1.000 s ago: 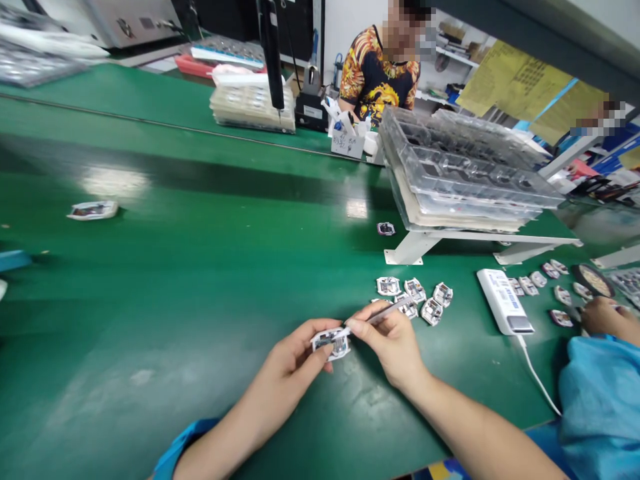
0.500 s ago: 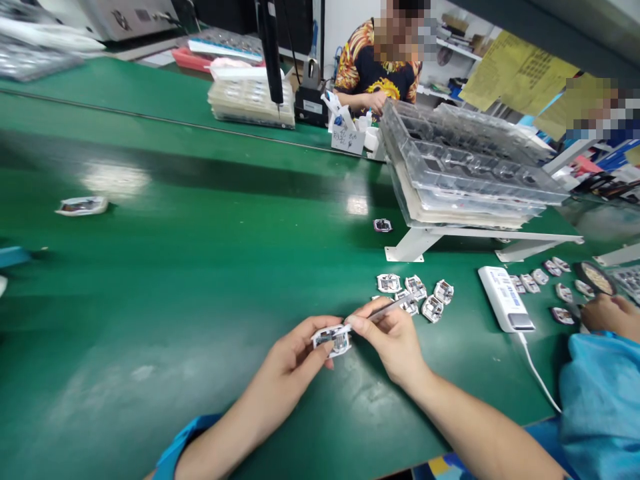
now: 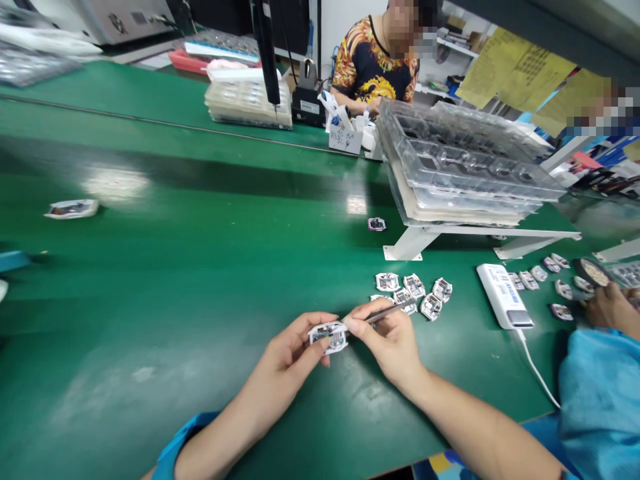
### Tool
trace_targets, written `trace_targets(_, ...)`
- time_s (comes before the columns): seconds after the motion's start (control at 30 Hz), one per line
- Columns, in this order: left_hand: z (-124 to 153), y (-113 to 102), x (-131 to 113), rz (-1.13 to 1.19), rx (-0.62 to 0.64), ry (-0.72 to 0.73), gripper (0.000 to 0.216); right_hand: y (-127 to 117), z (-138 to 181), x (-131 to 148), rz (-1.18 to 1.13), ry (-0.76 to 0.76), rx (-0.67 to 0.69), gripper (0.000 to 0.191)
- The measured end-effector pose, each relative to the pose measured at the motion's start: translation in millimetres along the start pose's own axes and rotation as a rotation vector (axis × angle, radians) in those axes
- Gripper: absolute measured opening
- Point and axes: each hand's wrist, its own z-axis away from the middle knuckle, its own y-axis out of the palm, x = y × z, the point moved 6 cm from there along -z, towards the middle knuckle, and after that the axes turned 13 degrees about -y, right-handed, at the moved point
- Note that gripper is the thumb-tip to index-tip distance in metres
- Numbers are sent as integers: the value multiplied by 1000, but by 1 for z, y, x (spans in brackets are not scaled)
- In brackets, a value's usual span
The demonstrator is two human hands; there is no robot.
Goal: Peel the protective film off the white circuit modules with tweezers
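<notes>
My left hand (image 3: 295, 350) pinches a small white device housing (image 3: 336, 339) with exposed electronics inside, its thumb lying over the lower part. At the housing's right end, my right hand (image 3: 385, 333) closes on thin metal tweezers (image 3: 393, 311); the back end points up and to the right, while the tip is hidden by the fingers and the housing. Just beyond my right hand lie several similar open white housings (image 3: 414, 286) in a loose cluster on the green table.
Clear plastic trays (image 3: 470, 167) are stacked on a white metal stand (image 3: 407, 245). A white corded box (image 3: 505, 297) lies right, near a co-worker's hand (image 3: 613, 307) and more housings. A single housing (image 3: 73, 209) lies far left. Another person (image 3: 377, 67) sits across the table.
Both hands stay at the housing, with the tweezers tilted slightly flatter. The whole view has shifted a little. The person opposite has moved their head to the right.
</notes>
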Motion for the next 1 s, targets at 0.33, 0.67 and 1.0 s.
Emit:
trace_targets(0.33,-2,1,7,32,-8,-5,28,-1,2,1,72,-46,12,9)
trace_targets(0.67,-7,0,19,96,-18,-33,36,3,5,10,98,-154,57,7)
trace_targets(1.0,-4,4,25,184,84,-110,39,1,1,0,110,-47,105,11)
